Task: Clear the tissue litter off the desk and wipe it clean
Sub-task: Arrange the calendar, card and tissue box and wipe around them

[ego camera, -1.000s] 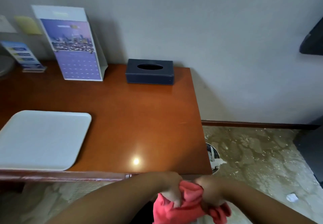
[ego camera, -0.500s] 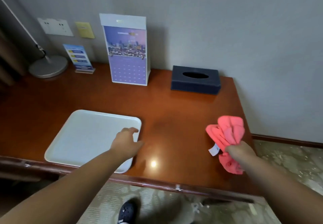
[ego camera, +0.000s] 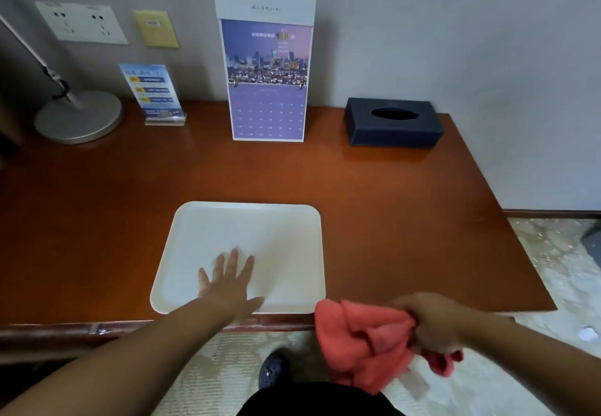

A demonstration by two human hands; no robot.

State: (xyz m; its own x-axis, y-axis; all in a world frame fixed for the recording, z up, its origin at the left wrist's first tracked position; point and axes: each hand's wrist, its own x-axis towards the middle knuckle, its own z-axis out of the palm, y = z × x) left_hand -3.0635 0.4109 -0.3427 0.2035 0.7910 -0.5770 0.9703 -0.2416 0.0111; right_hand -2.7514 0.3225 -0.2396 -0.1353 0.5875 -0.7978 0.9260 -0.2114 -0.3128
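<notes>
My right hand (ego camera: 432, 321) grips a bunched pink cloth (ego camera: 361, 344) at the desk's front edge, right of the tray. My left hand (ego camera: 227, 282) lies flat with fingers spread on the white tray (ego camera: 279, 220), near its front edge. The tray sits on the brown wooden desk (ego camera: 390, 194). A dark blue tissue box (ego camera: 392, 128) stands at the back right by the wall. No tissue litter shows on the desktop; a small white scrap (ego camera: 588, 333) lies on the floor at the right.
A purple calendar (ego camera: 268, 90) stands at the back middle, a blue leaflet holder (ego camera: 154, 94) and a lamp base (ego camera: 78, 116) at the back left. The desk's right edge drops to a patterned floor (ego camera: 553, 253). My shoe (ego camera: 271, 371) shows below.
My left hand moved from the tray's right edge onto its surface and flattened. My right hand drew the pink cloth back toward the desk's front edge. The view shifted left.
</notes>
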